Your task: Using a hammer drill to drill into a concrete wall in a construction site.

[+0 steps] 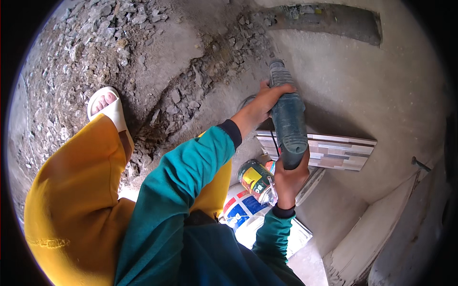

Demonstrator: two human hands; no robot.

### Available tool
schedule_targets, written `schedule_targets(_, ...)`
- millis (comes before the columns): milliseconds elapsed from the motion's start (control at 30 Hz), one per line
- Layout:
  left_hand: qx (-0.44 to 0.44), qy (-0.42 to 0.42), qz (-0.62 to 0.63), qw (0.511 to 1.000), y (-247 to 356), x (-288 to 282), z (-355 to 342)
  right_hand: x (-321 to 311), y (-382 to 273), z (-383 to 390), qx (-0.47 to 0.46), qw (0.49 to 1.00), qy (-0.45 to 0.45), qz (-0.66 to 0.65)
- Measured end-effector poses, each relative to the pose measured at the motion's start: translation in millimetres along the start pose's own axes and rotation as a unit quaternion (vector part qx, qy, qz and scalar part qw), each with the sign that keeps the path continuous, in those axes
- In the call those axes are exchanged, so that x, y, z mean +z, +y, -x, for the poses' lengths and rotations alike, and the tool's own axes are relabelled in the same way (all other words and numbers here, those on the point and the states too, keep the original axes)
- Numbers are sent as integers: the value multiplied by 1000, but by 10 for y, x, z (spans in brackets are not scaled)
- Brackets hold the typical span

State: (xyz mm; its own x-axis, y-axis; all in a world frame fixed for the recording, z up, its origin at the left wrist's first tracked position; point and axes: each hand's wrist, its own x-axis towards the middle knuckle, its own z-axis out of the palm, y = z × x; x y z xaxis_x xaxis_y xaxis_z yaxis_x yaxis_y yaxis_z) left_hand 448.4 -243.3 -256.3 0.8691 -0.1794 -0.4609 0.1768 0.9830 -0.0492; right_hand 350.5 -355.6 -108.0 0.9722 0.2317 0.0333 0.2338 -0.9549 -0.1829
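A dark green rotary hammer (287, 109) points away from me, its ribbed nose near the base of the plastered wall. My left hand (267, 101) is closed around its front part, thumb across the top of the body. At the rear handle, my right hand (292, 178) is wrapped tight, with the palm side hidden. A thin bit seems to run on from the nose toward the broken edge of the floor; its tip is hard to make out. Loose broken concrete (193, 90) lies in a torn-up strip just left of the tool.
Rubble (105, 28) covers the floor at the far left, near my sandalled foot (106, 102). Patterned tiles (341, 151) lean against the wall on the right. A green can (255, 178) and a white bucket (241, 209) stand close below my arms. A recessed grey strip (329, 21) marks the far wall.
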Motion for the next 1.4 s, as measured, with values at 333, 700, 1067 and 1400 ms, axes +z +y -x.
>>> schedule_targets(333, 36, 189, -190, 963, -103, 354, 143, -262, 244, -93, 14, 998, 0, -65)
schedule_targets(700, 108, 162, -90, 977, 581, 513, 278, -556, -170, -898, -96, 991, -78, -48)
schedule_targets(1067, 136, -140, 138, 971, 1418, 622, -110, -708, -1367, -2354, -352, 908, -203, 99)
schedule_targets(1400, 108, -98, 280, 949, 1912, 264, 238, -378, -2489, -2347, -418, 855, -254, 174)
